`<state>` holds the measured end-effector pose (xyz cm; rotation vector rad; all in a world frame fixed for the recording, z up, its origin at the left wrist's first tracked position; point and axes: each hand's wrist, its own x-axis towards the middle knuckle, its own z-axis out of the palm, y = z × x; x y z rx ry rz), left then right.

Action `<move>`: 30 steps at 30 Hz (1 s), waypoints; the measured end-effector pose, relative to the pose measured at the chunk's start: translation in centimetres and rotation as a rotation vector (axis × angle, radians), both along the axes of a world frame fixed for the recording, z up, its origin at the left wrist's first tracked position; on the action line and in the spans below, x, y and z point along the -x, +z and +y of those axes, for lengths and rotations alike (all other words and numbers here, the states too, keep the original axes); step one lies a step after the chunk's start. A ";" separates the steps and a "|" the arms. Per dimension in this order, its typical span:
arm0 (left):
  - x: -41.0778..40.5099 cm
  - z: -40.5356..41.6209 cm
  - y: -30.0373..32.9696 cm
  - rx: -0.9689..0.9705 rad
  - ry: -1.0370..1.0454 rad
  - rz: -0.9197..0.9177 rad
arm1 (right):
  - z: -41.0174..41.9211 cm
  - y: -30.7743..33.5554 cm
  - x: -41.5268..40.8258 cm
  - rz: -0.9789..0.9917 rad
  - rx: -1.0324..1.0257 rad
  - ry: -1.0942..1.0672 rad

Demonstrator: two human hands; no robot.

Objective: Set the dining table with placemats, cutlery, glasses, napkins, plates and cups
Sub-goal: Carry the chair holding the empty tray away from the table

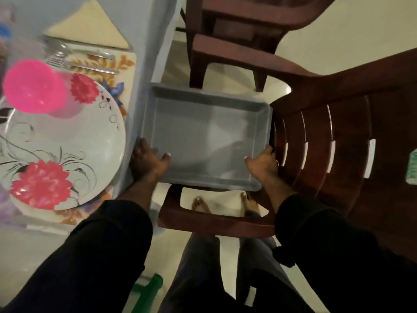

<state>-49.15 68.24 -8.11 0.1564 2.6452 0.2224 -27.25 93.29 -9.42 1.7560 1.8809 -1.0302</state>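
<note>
Grip check: left hand (150, 160) and right hand (262, 164) clamped on near corners of grey tray (203, 132), thumbs over the rim, fingers curled beneath. Tray held level above seat of brown chair (327, 141), just beside bench (27, 245) edge; nothing seen inside. On bench to the left: floral plate (67, 143) lying on patterned placemat (126, 62), pink cup (33, 86) at plate's far rim. Fork (56, 57) and other cutlery, blurred, on placemat past the plate. Folded cream napkin (90, 26) noted beyond. Second chair (237, 30) farther back.
</note>
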 end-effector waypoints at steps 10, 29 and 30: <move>2.2 1.5 -3.1 -0.101 0.355 -0.081 | 3.1 -1.7 -0.4 0.014 -0.007 -0.291; -3.7 8.1 14.8 -0.387 0.343 -0.431 | 6.6 26.2 -8.4 0.057 -0.334 -0.277; -4.1 8.2 15.4 -0.395 0.337 -0.429 | 7.1 27.2 -8.5 0.075 -0.336 -0.283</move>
